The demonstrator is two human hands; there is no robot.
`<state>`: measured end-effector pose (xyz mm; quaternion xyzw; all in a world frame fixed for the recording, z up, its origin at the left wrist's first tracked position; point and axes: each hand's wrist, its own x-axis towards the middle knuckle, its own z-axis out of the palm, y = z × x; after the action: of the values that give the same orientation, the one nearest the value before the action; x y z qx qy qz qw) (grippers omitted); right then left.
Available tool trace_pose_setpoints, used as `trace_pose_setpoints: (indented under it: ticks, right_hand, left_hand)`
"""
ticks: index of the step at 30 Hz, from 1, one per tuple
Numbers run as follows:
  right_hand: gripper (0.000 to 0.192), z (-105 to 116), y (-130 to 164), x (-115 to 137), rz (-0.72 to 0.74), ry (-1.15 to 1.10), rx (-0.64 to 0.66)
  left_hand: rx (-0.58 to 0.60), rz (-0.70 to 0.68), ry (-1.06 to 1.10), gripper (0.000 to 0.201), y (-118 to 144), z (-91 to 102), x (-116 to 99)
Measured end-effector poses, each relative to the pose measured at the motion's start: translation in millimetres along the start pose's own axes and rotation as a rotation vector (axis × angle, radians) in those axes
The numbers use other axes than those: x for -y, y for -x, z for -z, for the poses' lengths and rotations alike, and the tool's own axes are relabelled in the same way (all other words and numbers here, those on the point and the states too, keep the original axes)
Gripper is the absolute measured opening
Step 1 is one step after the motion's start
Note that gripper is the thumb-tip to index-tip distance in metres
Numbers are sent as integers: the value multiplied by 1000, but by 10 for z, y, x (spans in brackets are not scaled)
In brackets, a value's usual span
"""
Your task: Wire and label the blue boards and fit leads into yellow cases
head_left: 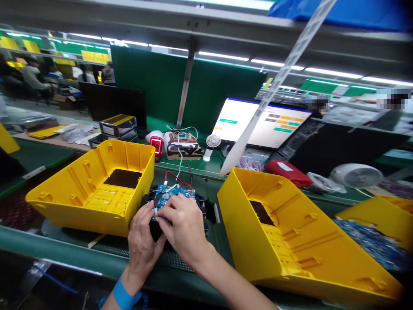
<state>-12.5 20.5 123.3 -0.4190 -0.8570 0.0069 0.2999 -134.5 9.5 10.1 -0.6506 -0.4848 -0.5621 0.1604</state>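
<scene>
A blue circuit board (167, 192) lies in a black holder (202, 206) between two yellow plastic housings. White and red wires run from its far edge. My left hand (142, 232), with a blue wristband (122, 296), is closed around the near left corner of the board and its black holder. Over the board's near edge, my right hand (183, 224) has its thumb and fingers pinched together. A small pale piece, perhaps a connector or cable end, shows at those fingertips; the fingers hide most of it.
Open yellow housings stand at left (97, 219) and right (245, 241). Behind are a red-lit scanner (157, 147), a taped box (183, 148), a small fan (213, 142) and a monitor (258, 125). More blue boards (371, 241) lie far right. A pale strap (277, 86) hangs diagonally.
</scene>
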Motion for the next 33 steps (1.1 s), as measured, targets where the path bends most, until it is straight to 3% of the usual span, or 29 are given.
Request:
trace_pose_setpoints:
  ticks: [9, 19, 28, 33]
  right_hand:
    - [13, -141, 91, 153, -54, 167, -136]
    - [20, -219, 134, 158, -81, 174, -184]
    - [16, -195, 128, 168, -87, 184, -220]
    - [18, -197, 129, 182, -82, 175, -251]
  left_hand:
    - [1, -11, -11, 46, -32, 27, -26]
    - [22, 19, 10, 45, -7, 16, 0]
    - [105, 170, 89, 29, -49, 24, -40]
    - [90, 190, 97, 27, -66, 26, -36]
